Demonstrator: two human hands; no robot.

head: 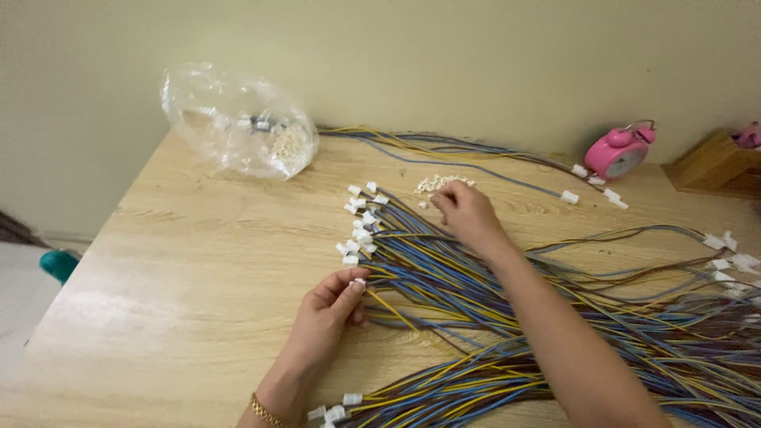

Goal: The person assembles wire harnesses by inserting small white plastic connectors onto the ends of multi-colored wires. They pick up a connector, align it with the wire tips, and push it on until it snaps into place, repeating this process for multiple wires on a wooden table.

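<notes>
Wooden desk (182,269) butts against the wall at its far edge; the left half is bare, open room for moving, while the right half is covered.

Wire bundle (507,301), blue, yellow and brown, fans across the right side from the near edge up toward the middle, ends laid side by side so the white connectors (361,226) line up in a loose column near mid-desk. A second run of wires (444,150) trails along the far edge.

Clear plastic bag (238,123) sits at the far-left corner, holding small pale parts, well apart from the hands.

Pink alarm clock (620,150) stands at the far edge, right; beside it a wooden block (709,162).

Left hand (329,305), grip pinching one white connector on a yellow wire (388,305), keeps that end lifted off the bundle, just beside its left fringe.

Right hand (468,210) reaches over the bundle to a small pile of pale terminals (440,184) toward the far edge; fingers curled, touching the pile, cannot tell if anything is pinched.

More connectors (333,410) lie at the near edge.
</notes>
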